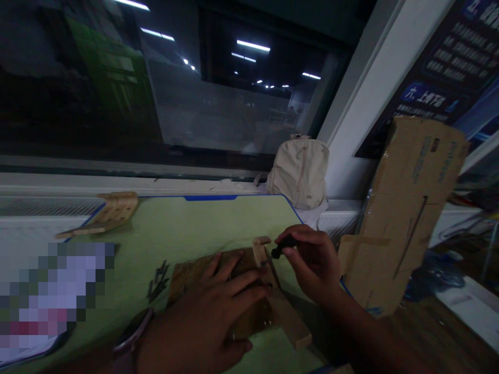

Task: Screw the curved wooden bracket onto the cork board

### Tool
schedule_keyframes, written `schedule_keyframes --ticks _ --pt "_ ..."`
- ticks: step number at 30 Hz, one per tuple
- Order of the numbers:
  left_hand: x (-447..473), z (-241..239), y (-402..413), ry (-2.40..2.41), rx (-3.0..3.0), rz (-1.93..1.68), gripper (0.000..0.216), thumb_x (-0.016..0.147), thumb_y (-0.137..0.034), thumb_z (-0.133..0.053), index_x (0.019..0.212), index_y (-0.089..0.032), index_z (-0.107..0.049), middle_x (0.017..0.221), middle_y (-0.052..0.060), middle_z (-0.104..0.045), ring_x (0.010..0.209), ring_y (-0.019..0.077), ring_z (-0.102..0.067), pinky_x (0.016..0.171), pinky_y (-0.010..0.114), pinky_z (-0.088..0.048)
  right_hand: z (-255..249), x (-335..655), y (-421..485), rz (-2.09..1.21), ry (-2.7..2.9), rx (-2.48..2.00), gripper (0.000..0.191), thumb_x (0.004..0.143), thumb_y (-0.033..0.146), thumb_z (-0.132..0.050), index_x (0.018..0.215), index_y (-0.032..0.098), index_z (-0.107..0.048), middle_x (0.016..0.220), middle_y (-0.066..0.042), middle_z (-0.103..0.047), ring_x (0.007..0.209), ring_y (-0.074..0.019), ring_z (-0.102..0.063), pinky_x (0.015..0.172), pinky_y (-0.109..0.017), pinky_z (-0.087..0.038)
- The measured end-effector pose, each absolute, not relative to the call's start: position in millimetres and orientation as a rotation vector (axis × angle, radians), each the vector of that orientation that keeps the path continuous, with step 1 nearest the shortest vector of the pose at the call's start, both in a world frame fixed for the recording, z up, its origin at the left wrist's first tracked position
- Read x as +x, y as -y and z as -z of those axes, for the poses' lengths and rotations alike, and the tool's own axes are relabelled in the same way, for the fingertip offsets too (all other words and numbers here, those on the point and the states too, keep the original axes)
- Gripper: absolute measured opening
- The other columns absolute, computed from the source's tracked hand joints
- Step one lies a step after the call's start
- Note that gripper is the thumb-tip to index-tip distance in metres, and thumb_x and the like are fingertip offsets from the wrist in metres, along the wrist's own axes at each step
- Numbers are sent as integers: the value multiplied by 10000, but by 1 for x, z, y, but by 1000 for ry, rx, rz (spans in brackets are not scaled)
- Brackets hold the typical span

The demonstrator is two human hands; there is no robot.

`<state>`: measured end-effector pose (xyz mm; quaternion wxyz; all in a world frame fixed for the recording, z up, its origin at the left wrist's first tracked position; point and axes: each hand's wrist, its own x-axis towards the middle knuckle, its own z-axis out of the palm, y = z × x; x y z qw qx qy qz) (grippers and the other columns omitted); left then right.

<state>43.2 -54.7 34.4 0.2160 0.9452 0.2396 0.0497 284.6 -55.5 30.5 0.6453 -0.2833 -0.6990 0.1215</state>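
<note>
Narrow pinch on a black-handled screwdriver (283,246) in the right hand (312,262), tip at a wooden piece (244,265)
Left hand (198,317) wide open, flat on the piece, 6 o'clock on a green cutting mat (187,228); loose screws (158,283) at 9 o'clock

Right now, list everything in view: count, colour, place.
cutting mat: one, pale green with blue edge, under the work
wooden workpiece: one, tan-brown, on the mat
screws: small pile, count unclear, dark, on the mat
shaped wooden piece: one, tan, mat's far left corner
backpack: one, cream, past the mat's far right corner
cardboard box: one, brown, right of the mat
poster: one, dark blue, upper right
window: one, dark, behind the mat
screwdriver: one, black handle, in right hand
watch: one, pinkish strap, left wrist
left hand: spread on workpiece
right hand: gripping screwdriver
</note>
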Motion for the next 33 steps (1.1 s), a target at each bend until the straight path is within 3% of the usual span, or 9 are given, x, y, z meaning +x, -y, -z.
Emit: schedule_keyframes --ticks 4,8,10,13,19,24,27,33 --pt "43 -35 54 -674 2621 -125 866 826 -282 -784 1616 -363 -440 1732 -5 -338 1616 462 -135 1256 779 -116 -26 290 53 -126 1608 -665 364 891 168 -793 1193 308 -645 949 -26 -659 863 -189 -671 706 -326 -595" --pt "43 -36 55 -675 2617 -108 853 834 -293 -780 1616 -351 -445 1736 14 -327 1611 476 -143 1242 794 -142 -24 290 57 -218 1672 -670 314 1008 224 -629 1314 292 -623 1149 -102 -708 1062 -244 -712 856 -447 -631" --pt "43 -37 55 -673 2620 -105 848 836 -296 -782 1612 -355 -448 1731 15 -338 1610 478 -145 1237 801 -141 -26 287 59 -320 1660 -649 311 1044 178 -555 1324 301 -615 1173 -95 -732 1082 -227 -737 887 -441 -638" --pt "43 -38 56 -671 2617 -110 838 839 -299 -785 1607 -366 -454 1729 14 -345 1609 482 -144 1229 811 -143 -30 284 59 -379 1636 -625 311 1033 138 -575 1289 309 -619 1095 -65 -743 985 -199 -761 801 -370 -642" --pt "43 -35 55 -650 2600 -195 866 806 -271 -812 1595 -359 -468 1696 24 -412 1601 480 -188 1245 790 -137 -32 291 56 -92 1663 -650 343 922 121 -720 1207 303 -663 910 -28 -655 818 -189 -650 666 -322 -555" --pt "43 -37 54 -646 2606 -193 831 812 -262 -789 1581 -349 -484 1698 26 -407 1595 485 -203 1237 802 -146 -24 293 60 -165 1727 -720 351 1024 211 -552 1355 303 -625 1149 -106 -680 1068 -261 -683 871 -493 -607" --pt "44 -38 55 -657 2613 -165 842 814 -271 -789 1591 -344 -471 1702 31 -401 1593 492 -203 1230 810 -153 -24 288 60 -236 1723 -700 410 1032 136 -518 1388 325 -600 1206 -96 -718 1123 -238 -709 962 -498 -601" --pt "43 -37 55 -653 2608 -179 868 808 -295 -806 1599 -362 -455 1712 12 -382 1603 478 -179 1250 785 -139 -28 283 53 -164 1624 -634 408 957 112 -655 1289 345 -614 973 -31 -676 860 -190 -677 681 -324 -580"
